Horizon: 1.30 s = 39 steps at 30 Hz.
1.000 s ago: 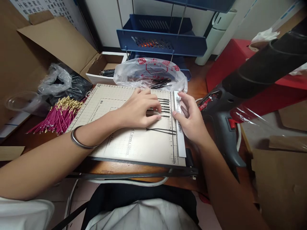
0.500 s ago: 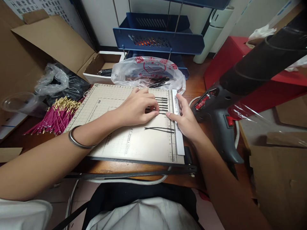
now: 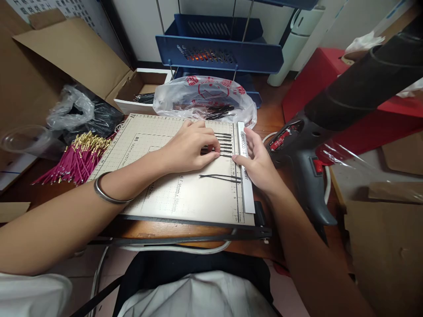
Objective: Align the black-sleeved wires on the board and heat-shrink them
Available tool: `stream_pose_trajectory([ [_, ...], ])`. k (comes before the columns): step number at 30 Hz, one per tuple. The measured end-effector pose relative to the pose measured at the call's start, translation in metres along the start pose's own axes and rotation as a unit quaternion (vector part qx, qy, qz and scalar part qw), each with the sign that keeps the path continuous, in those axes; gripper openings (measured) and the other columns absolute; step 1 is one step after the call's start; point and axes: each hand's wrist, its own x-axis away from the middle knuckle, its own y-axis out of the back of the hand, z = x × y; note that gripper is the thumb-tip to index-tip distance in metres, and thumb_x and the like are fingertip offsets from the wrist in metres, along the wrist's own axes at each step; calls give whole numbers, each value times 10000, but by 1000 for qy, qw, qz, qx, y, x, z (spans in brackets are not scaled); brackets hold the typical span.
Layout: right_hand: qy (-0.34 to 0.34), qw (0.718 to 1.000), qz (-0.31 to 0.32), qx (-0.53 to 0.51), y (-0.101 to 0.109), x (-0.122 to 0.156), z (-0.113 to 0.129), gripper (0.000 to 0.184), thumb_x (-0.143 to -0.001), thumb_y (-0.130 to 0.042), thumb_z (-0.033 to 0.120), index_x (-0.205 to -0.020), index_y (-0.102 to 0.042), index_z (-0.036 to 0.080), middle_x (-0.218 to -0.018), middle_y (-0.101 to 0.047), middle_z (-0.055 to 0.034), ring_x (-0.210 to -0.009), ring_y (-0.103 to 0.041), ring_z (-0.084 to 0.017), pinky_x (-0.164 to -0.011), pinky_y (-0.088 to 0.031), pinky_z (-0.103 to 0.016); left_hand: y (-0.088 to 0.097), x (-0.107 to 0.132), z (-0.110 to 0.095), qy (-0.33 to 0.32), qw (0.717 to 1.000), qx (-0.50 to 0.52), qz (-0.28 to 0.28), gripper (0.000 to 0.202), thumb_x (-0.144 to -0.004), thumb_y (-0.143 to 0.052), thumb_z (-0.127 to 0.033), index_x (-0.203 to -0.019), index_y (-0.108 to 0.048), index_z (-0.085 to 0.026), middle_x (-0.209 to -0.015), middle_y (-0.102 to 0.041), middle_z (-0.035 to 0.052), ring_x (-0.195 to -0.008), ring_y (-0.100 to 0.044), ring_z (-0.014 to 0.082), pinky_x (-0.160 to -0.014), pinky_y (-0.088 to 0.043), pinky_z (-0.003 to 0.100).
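A beige paper cutter board (image 3: pixel 172 193) with printed grid lines lies in front of me. My left hand (image 3: pixel 194 145) rests on it, fingers curled and thumb meeting the index finger at a black wire (image 3: pixel 226 155). Several more black wires (image 3: pixel 224 140) lie side by side beneath and beyond these fingers, their ends toward the white guide strip (image 3: pixel 248 193). My right hand (image 3: pixel 259 165) lies across that strip, thumb tip close to the wire's end and fingers stretched along the far side. Nearer me, a separate pair of black wires (image 3: pixel 220 178) lies on the board.
Magenta wires with gold tips (image 3: pixel 74 160) are heaped left. Behind the board are a clear plastic bag (image 3: pixel 205 90) holding black wires, an open white box (image 3: pixel 130 108) and a blue rack (image 3: pixel 218 53). A heat gun (image 3: pixel 307 171) stands close to my right hand, before a red box (image 3: pixel 325 66).
My right thumb has shifted slightly to the right, toward the guide strip. My left hand and the wires hold their places on the board.
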Motion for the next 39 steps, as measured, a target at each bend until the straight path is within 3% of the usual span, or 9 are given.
stream_pose_trajectory([
  [34,-10,1000,-14,4,1,-4,-4,876,-784,-691,270,-1605,-386,258,-1714,-480,-104,-1602,-464,-294,-1368,-340,-547,-4,-6,1,-9,1000,1,-1,188,-969,-648,-326,-896,-783,-218,-886,-757,58,-942,-567,261,-956,-359,442],
  [39,-8,1000,-1,2,2,-5,-5,924,-774,-698,284,-1629,-354,214,-1710,-479,-137,-1604,-463,-301,-1375,-332,-534,-5,-6,1,-10,1000,1,-1,205,-977,-644,-349,-897,-781,-218,-895,-760,59,-939,-573,263,-942,-355,442],
])
